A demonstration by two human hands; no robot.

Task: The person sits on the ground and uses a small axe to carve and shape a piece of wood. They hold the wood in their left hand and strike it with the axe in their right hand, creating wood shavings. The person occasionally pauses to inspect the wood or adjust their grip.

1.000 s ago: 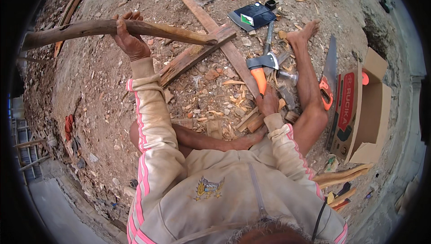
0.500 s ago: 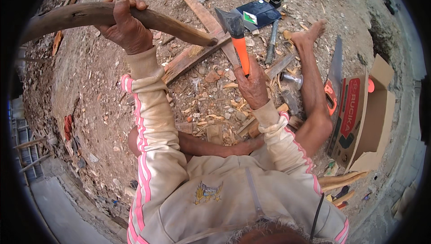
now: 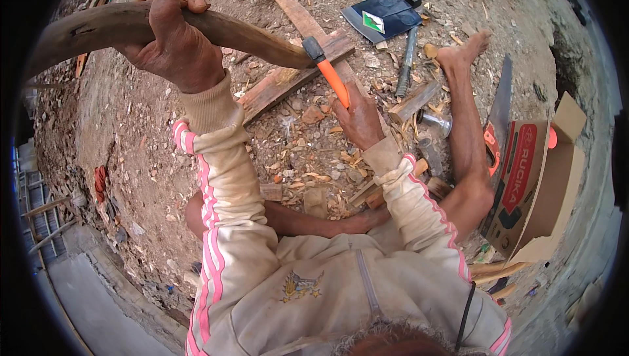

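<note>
Hatchet with the orange handle has come down since a moment ago; its dark head now touches the curved wooden branch near the top middle of the frame, so the chopping blow lands. Right hand grips the handle tight. Left hand wraps around the branch in the upper left. The cutting edge is hidden against the wood.
</note>
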